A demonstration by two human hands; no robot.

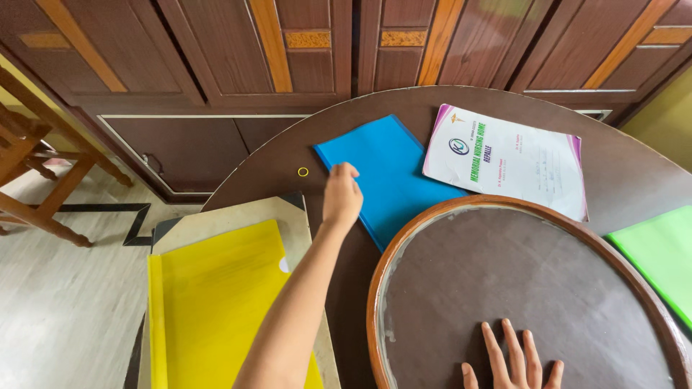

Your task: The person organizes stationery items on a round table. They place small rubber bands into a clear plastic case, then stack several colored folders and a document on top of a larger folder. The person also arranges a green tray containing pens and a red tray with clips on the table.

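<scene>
A: Where is your left hand (341,196)?

B: It reaches far across the dark round wooden table (627,169), fingers curled at the near-left edge of the flat blue plastic folder (382,173); you cannot tell whether it grips.

A: And your right hand (513,360)?

B: Spread flat on the round brown-rimmed turntable (461,281), holding nothing. A small yellow ring (303,171) lies left of the folder.

From here I see my left hand (342,196) reaching onto the near corner of the blue folder (387,173), beside a yellow rubber band (303,171), while my right hand (513,360) lies flat on the round raised tabletop (504,288).
</scene>
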